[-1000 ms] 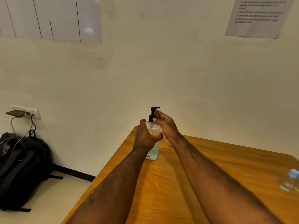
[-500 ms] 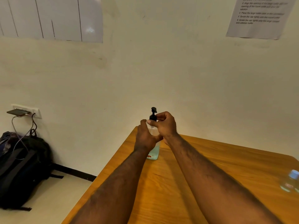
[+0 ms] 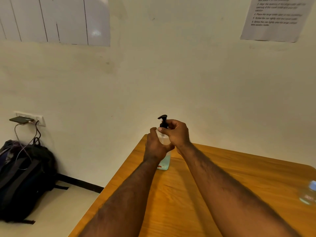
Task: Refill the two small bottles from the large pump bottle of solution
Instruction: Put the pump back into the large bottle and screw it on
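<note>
pump bottle [image 3: 165, 164]: 12 o'clock, upright, far corner of table [image 3: 222, 168]
left hand [image 3: 156, 146]: wrapped round its body
right hand [image 3: 177, 134]: pinching pump collar [image 3: 163, 124], prob unscrewing
small bottle [image 3: 307, 195]: ~4 o'clock, well apart, right-hand side

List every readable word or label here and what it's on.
On the wall sheet: "4. Place the large bottle", "5. Screw the cap tightly", "6. Screw the cap tightly"; rest blurred.
On the pump bottle, red print: too small to read.
On the small bottle, label: blurred.
</note>
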